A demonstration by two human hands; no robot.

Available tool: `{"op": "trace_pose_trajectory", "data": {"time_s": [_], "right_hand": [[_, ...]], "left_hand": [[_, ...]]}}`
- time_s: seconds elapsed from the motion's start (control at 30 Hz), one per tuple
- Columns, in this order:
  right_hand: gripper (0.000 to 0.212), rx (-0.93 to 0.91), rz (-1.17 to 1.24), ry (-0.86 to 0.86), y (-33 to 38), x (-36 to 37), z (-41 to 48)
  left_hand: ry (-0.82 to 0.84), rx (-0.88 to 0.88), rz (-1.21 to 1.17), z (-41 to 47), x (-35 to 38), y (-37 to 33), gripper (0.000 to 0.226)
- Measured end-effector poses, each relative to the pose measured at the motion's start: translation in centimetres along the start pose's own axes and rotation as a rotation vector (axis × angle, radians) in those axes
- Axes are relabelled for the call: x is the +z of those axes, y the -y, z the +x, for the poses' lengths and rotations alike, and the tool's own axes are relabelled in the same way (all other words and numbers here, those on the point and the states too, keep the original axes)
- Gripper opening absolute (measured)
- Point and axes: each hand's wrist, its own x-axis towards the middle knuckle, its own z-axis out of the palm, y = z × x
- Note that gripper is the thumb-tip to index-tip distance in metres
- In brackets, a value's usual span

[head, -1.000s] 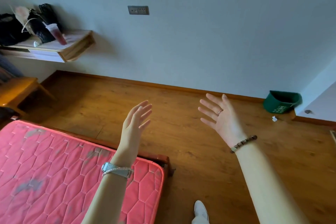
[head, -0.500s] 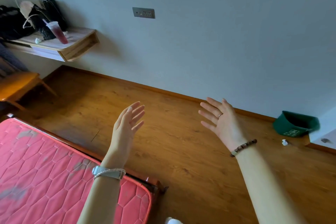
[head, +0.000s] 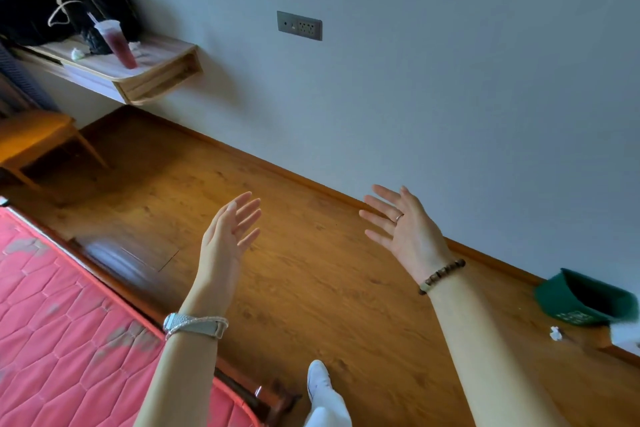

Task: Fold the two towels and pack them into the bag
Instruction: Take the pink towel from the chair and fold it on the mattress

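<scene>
No towel is in view. My left hand [head: 228, 239] is raised over the wooden floor with its fingers straight and spread, holding nothing; a watch sits on its wrist. My right hand [head: 403, 229] is also raised, fingers spread and empty, with a ring and a bead bracelet. Dark bags [head: 31, 7] sit on the wall shelf at the far left; I cannot tell whether one of them is the task's bag.
A pink quilted mattress [head: 62, 333] on a wooden bed frame fills the lower left. The wall shelf [head: 152, 69] carries a cup of red drink [head: 116, 43]. A wooden chair [head: 38, 139] stands below it. A green bin [head: 585, 298] lies at the right wall. My white shoe [head: 318, 380] is on the floor.
The view has swung and tilted, so the shelf and socket sit further right and the mattress further left. Both hands stay raised, spread and empty.
</scene>
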Motion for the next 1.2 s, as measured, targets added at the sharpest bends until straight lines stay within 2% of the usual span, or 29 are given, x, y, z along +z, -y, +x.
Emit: {"op": "trace_pose_trajectory", "data": {"time_s": [0.3, 0.4, 0.7, 0.87, 0.9, 1.0, 1.03, 1.13, 1.2], "right_hand": [[0.043, 0.035, -0.092, 0.094, 4.0, 4.3, 10.6], [0.044, 0.046, -0.099, 0.124, 4.5, 5.6, 12.9], [0.042, 0.107, -0.145, 0.314, 4.9, 11.8, 19.7], [0.039, 0.133, -0.171, 0.431, 5.3, 15.3, 24.4], [0.038, 0.135, -0.182, 0.454, 5.5, 16.0, 25.4], [0.036, 0.147, -0.222, 0.526, 6.2, 17.9, 28.6], [0.036, 0.144, -0.234, 0.546, 6.5, 18.4, 29.7], [0.036, 0.142, -0.254, 0.604, 7.5, 20.3, 33.4], [0.038, 0.15, -0.271, 0.642, 8.1, 21.5, 35.6]], "left_hand": [[-0.104, 0.045, -0.003, 9.5, 0.6, -3.2, 0.029], [-0.129, 0.066, 0.021, 10.9, 0.0, -4.2, 0.029], [-0.366, 0.093, 0.02, 12.4, -4.6, -4.7, 0.027], [-0.444, 0.141, 0.006, 14.7, -6.5, -4.9, 0.03], [-0.444, 0.158, 0.008, 15.4, -7.0, -4.8, 0.035], [-0.451, 0.2, 0.01, 17.5, -8.0, -4.7, 0.099], [-0.465, 0.21, 0.013, 18.2, -8.1, -4.8, 0.111], [-0.53, 0.24, 0.028, 20.9, -8.5, -5.2, 0.116], [-0.572, 0.24, 0.013, 22.4, -8.7, -5.4, 0.104]]}}
